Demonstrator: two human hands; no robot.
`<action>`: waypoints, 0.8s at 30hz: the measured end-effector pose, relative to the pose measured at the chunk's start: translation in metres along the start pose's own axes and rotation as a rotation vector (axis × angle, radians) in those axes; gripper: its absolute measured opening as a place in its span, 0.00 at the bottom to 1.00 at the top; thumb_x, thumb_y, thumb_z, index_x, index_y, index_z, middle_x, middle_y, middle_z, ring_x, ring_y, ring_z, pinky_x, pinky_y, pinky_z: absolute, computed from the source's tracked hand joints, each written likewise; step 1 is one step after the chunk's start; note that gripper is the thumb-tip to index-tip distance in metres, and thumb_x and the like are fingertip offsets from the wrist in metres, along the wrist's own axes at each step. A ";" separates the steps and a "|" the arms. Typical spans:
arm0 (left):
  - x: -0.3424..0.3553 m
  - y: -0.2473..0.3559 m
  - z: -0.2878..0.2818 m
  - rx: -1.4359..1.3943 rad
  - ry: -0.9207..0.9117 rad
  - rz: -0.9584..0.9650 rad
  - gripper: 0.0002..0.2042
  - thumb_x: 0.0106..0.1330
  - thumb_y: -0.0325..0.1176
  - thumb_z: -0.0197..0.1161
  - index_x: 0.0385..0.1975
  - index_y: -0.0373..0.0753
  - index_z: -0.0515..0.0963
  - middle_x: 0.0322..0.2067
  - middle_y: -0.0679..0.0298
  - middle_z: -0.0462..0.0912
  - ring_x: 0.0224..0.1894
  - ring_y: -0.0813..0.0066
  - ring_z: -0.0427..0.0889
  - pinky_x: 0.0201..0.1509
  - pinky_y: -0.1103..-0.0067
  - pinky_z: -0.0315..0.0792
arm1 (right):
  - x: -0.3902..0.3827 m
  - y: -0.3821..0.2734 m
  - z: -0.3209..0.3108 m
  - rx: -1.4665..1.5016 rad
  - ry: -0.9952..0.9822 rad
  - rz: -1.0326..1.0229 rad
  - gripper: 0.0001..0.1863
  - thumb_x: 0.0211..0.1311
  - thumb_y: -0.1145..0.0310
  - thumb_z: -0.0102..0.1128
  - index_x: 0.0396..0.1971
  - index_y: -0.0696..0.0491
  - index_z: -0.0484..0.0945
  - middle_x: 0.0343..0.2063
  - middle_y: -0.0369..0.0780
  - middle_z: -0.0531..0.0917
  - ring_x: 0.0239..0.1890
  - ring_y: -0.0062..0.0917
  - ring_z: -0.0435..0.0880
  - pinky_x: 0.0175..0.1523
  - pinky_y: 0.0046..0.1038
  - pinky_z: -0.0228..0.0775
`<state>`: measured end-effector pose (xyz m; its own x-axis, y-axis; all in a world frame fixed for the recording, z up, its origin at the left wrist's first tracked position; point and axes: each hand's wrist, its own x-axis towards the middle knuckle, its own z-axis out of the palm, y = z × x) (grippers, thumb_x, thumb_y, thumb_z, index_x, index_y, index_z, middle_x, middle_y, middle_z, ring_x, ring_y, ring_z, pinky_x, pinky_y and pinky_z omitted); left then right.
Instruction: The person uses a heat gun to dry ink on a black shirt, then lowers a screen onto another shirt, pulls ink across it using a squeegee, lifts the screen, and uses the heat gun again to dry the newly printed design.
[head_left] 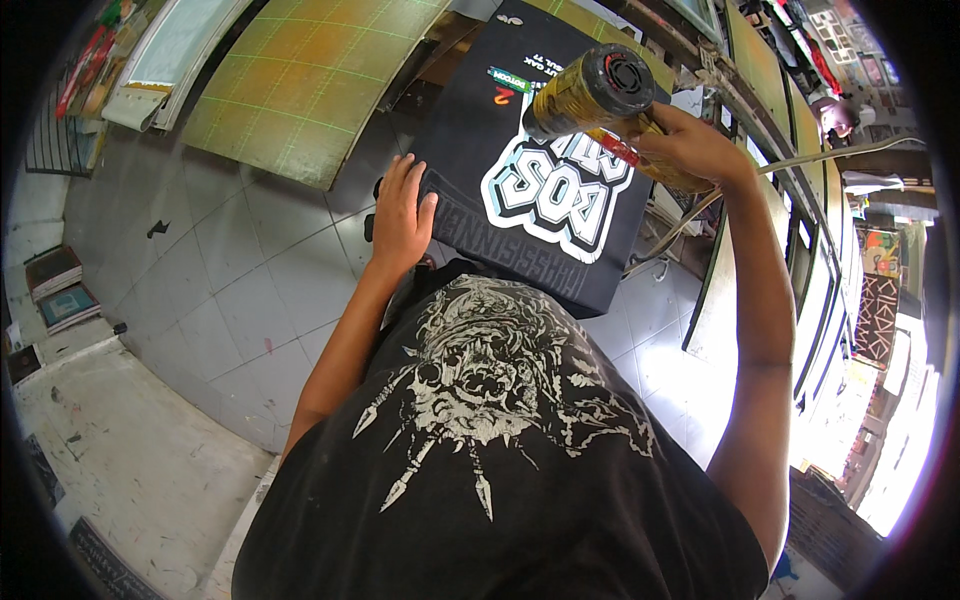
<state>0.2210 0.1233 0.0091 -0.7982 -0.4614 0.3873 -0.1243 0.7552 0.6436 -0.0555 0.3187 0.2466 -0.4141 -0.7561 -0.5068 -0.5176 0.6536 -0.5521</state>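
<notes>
A black, flat printed piece (465, 150) lies in front of me, its surface like dark fabric over a board. Large white, black and pale blue lettering covers its middle, with small coloured marks farther up. My right hand (690, 145) grips the handle of a yellow and black heat gun (575, 95), held above the lettering and hiding part of it. The gun's nozzle end points left and down. At the near left edge of the black piece is my left hand (405, 215), fingers stretched out and nothing in it; whether it presses on the edge I cannot tell.
Yellowish boards with green grid lines (300, 85) stand at the upper left, and a rack of similar boards (735, 290) runs along the right. A pale cable (800, 160) crosses at the right. Books (68, 305) lie at far left. Underneath is a tiled floor (235, 270).
</notes>
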 end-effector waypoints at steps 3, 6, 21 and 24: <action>0.000 0.000 0.001 0.006 -0.002 0.000 0.20 0.66 0.35 0.52 0.55 0.31 0.66 0.59 0.47 0.65 0.63 0.46 0.60 0.65 0.60 0.55 | 0.007 0.013 -0.008 0.106 -0.062 0.033 0.25 0.59 0.64 0.57 0.55 0.58 0.69 0.44 0.42 0.78 0.45 0.23 0.76 0.54 0.25 0.65; 0.001 0.001 0.001 0.017 0.000 -0.016 0.21 0.66 0.35 0.52 0.56 0.31 0.66 0.59 0.47 0.65 0.63 0.46 0.60 0.65 0.60 0.55 | 0.011 0.021 -0.007 0.051 0.049 -0.021 0.25 0.59 0.64 0.57 0.55 0.59 0.68 0.45 0.43 0.78 0.46 0.24 0.76 0.55 0.25 0.65; 0.006 0.001 0.006 0.016 -0.014 -0.049 0.21 0.66 0.34 0.52 0.56 0.30 0.66 0.60 0.47 0.64 0.64 0.46 0.59 0.66 0.60 0.54 | 0.036 0.037 -0.024 0.040 0.143 -0.074 0.30 0.56 0.60 0.57 0.58 0.59 0.67 0.49 0.45 0.77 0.48 0.27 0.77 0.57 0.26 0.64; 0.006 0.002 0.007 0.023 -0.014 -0.058 0.21 0.66 0.34 0.52 0.56 0.31 0.66 0.60 0.47 0.64 0.64 0.46 0.59 0.66 0.60 0.54 | 0.043 0.028 -0.026 0.006 0.203 -0.002 0.30 0.56 0.60 0.57 0.57 0.59 0.67 0.48 0.45 0.78 0.47 0.27 0.78 0.57 0.26 0.65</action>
<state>0.2118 0.1250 0.0085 -0.7972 -0.4985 0.3405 -0.1840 0.7379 0.6494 -0.1069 0.3034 0.2266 -0.5558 -0.7484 -0.3618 -0.5146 0.6516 -0.5573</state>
